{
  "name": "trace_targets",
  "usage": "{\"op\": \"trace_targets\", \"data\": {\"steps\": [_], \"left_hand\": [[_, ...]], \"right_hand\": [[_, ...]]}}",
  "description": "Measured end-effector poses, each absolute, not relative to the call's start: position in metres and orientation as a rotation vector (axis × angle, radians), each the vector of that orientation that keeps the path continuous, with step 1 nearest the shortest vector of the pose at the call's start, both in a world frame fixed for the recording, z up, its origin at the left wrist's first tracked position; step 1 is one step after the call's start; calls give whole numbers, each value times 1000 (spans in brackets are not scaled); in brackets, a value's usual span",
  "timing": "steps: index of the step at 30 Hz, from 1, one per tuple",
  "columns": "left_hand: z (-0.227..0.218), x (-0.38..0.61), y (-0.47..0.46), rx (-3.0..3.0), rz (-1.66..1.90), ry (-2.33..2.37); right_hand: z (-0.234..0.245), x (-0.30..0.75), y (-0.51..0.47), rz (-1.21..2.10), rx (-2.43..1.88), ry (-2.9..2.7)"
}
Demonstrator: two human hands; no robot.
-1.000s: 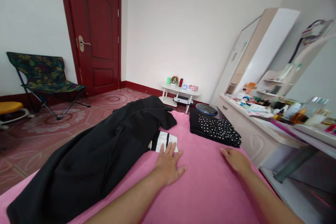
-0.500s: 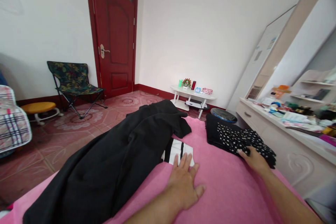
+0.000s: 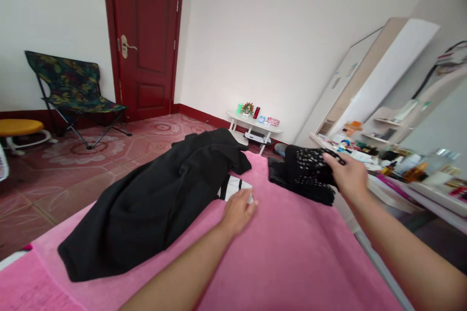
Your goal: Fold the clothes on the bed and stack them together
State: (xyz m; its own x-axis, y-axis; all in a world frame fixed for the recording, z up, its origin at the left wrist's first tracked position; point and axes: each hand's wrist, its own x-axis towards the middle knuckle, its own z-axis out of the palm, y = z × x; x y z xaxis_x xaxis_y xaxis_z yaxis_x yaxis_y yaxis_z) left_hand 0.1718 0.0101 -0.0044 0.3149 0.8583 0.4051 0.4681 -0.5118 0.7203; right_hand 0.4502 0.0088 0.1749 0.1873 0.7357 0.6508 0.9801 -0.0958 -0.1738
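Note:
My right hand (image 3: 348, 172) is closed on folded black cloth with white dots (image 3: 310, 163), its near part raised off the black cloth (image 3: 280, 175) beneath it. My left hand (image 3: 239, 211) is closed at the near edge of a white cloth with black stripes (image 3: 233, 187). A bit of white shows between its fingers. Left of that hand spreads a large black garment (image 3: 156, 199), which covers part of the white cloth. All of these lie on a pink bedspread (image 3: 284, 248).
Cosmetics crowd a dressing table (image 3: 379, 167) on the right. A low white stand (image 3: 251, 120) stands beyond the bed's far end. On the left are a camouflage folding chair (image 3: 73, 87), a yellow stool (image 3: 18, 127) and a red door (image 3: 149, 43).
My right hand has lifted the near part of the dotted black cloth. My left hand, flat with spread fingers before, has closed at the white cloth's edge. The view has shifted right.

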Motion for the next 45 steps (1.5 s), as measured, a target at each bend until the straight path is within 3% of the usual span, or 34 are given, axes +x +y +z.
{"op": "trace_targets", "data": {"steps": [2, 5, 7, 10, 17, 21, 25, 30, 33, 39, 45], "left_hand": [[2, 160, 14, 1876, 1319, 1117], [20, 137, 20, 1545, 1534, 989], [36, 123, 23, 1375, 1572, 877], [62, 110, 22, 1304, 1560, 773], [75, 121, 13, 1724, 1136, 860], [67, 134, -5, 2105, 766, 817], [77, 151, -47, 2416, 424, 618], [88, 187, -100, 2853, -237, 673], [83, 201, -114, 2959, -388, 763], [85, 185, -102, 2956, -4, 724], [116, 168, -100, 2689, 225, 532]], "right_hand": [[202, 384, -8, -490, -1575, -1802], [213, 307, -40, -49, -1182, -2105], [206, 284, -62, 152, -990, -1966], [181, 289, -79, 160, -862, -1525], [68, 374, -42, 339, -1357, -1042], [11, 418, -29, 133, -1706, -1167], [-11, 448, -32, 57, -2054, -1156], [-8, 461, -38, 136, -2221, -1260], [-7, 459, -42, 227, -2154, -1266], [16, 448, -44, 452, -1538, -609], [82, 448, -65, 85, -967, -180]]}}
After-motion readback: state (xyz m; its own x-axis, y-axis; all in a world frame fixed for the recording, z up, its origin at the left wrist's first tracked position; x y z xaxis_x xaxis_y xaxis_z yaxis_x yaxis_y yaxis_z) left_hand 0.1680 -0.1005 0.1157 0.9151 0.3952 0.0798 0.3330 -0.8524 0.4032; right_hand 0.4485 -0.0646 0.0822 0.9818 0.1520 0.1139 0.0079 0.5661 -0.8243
